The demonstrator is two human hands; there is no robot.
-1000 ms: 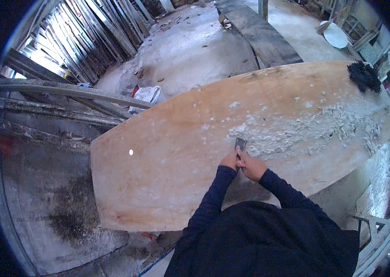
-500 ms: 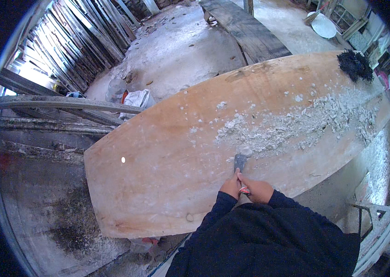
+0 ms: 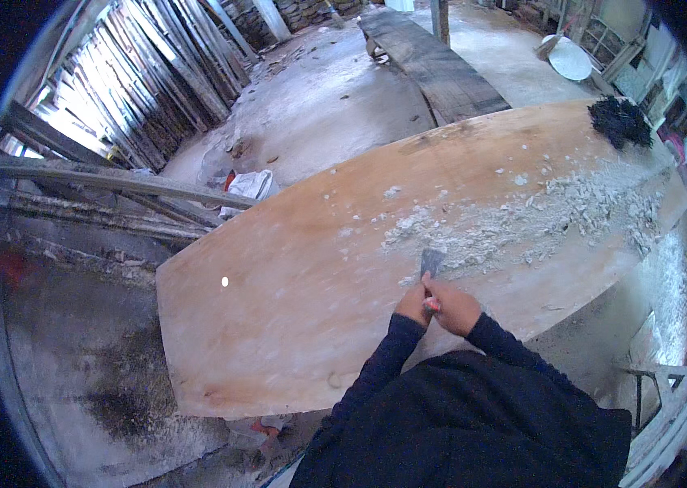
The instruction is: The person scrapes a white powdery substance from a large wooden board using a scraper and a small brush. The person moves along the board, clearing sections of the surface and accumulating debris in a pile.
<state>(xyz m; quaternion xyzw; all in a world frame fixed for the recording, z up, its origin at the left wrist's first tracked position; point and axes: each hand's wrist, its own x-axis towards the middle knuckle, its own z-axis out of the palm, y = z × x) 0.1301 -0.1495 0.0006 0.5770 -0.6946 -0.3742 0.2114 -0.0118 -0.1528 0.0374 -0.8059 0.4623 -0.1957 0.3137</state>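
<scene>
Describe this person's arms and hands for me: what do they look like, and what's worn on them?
The left hand and right hand are both bare, without gloves. Long, fairly snug sleeves in dark navy run down to the wrists, with no print or stripe visible. Rings are too small to judge here.

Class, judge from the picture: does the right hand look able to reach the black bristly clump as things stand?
Probably not: the right hand grips the scraper alongside the left hand, and the black clump sits at the far right corner of the board, past the white flakes.
</scene>
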